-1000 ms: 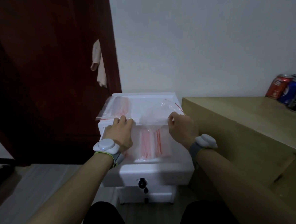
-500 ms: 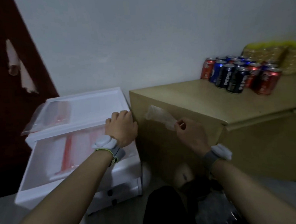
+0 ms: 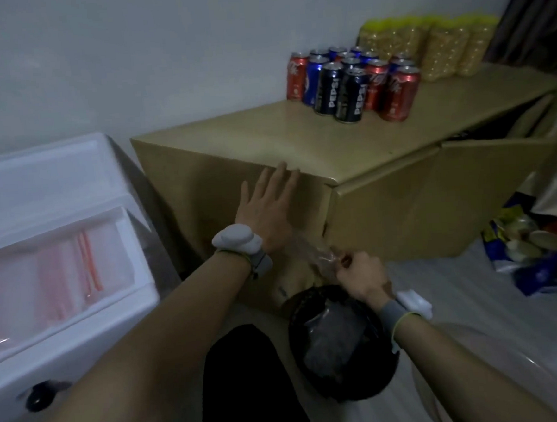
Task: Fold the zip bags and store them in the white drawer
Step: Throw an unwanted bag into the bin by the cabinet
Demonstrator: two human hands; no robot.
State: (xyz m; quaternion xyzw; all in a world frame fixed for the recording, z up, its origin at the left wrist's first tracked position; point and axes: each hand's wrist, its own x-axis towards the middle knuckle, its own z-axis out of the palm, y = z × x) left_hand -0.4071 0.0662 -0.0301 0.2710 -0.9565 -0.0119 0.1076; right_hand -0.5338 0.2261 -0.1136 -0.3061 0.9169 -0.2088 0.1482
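The white drawer (image 3: 141, 253) stands pulled out at the left, with several clear zip bags (image 3: 54, 279) with red zip strips lying flat inside. My right hand (image 3: 361, 276) pinches a crumpled clear zip bag (image 3: 316, 254) just above a black-lined bin (image 3: 342, 341). My left hand (image 3: 270, 208) is spread flat, fingers apart, against the side of a large cardboard box (image 3: 386, 216), holding nothing.
Several soda cans (image 3: 350, 84) and yellow-topped snack packs (image 3: 437, 48) stand on the cardboard box near the wall. Snack wrappers (image 3: 530, 249) lie on the floor at the right. The white drawer unit's top (image 3: 40, 174) is at the far left.
The view has swung right, away from the drawer. My left hand left the drawer edge and now rests open on the box. My right hand carried the crumpled bag down over the bin.
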